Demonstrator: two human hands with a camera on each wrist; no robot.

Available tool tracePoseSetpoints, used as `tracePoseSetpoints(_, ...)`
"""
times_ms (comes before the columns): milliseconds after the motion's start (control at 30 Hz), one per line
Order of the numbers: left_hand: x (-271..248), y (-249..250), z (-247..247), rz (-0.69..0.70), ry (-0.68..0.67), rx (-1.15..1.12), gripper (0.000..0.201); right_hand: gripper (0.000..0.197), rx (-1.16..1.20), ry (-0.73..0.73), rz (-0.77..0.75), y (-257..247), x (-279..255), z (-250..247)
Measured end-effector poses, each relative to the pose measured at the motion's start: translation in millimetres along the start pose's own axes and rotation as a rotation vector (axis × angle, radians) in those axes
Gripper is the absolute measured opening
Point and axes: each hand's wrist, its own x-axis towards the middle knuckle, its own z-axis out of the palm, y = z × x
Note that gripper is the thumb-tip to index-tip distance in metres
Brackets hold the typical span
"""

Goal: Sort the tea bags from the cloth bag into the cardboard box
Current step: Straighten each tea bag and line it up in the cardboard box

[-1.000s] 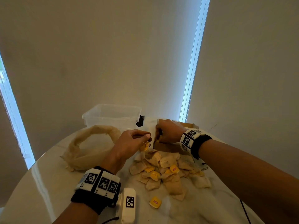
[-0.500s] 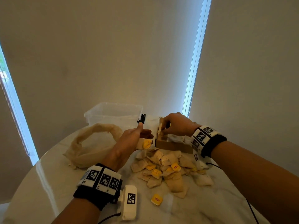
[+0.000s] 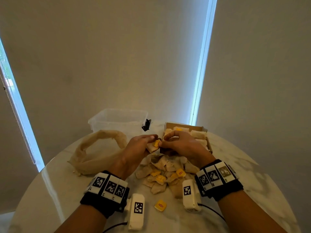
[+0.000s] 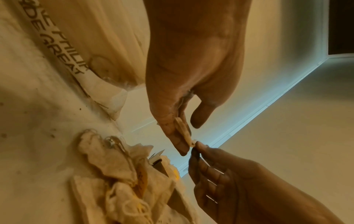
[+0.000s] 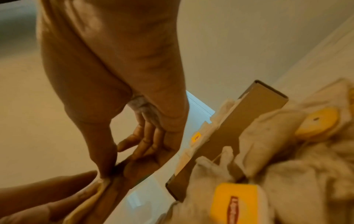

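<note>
Paper-thin and limp, the tea bag (image 3: 153, 146) hangs between both hands just in front of the cardboard box (image 3: 204, 130). The left hand (image 3: 137, 147) pinches its lower body; the right hand (image 3: 181, 144) pinches the upper edge by the yellow tag. Best, I'd say, to let one grip release cleanly before lifting, so nothing tears. Loose bags (image 3: 164, 175) remain heaped on the counter (image 3: 235, 185), beside the cloth bag (image 3: 94, 152).

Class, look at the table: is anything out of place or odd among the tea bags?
Yes. One yellow tag lies alone on the table, apart from the pile, with no tea bag visibly attached. It may have come loose. Dark specks also dot the table by the cloth bag, possibly spilled tea.
</note>
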Motion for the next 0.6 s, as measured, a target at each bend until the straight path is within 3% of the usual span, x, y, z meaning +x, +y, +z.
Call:
tracePoseSetpoints(233,-8,1,-5,0.15,-0.046,0.138,0.036,0.028,-0.014,0.156,-0.16,10,-6,-15)
tracePoseSetpoints(433,-11,2,-3,0.16,-0.079,0.17,0.04,0.031,0.151,0.071,-0.17,17,-14,-16)
tracePoseSetpoints(600,-15,5,-2,0.164,-0.096,0.157,0.039,0.018,0.144,0.135,-0.243,14,-15,-16)
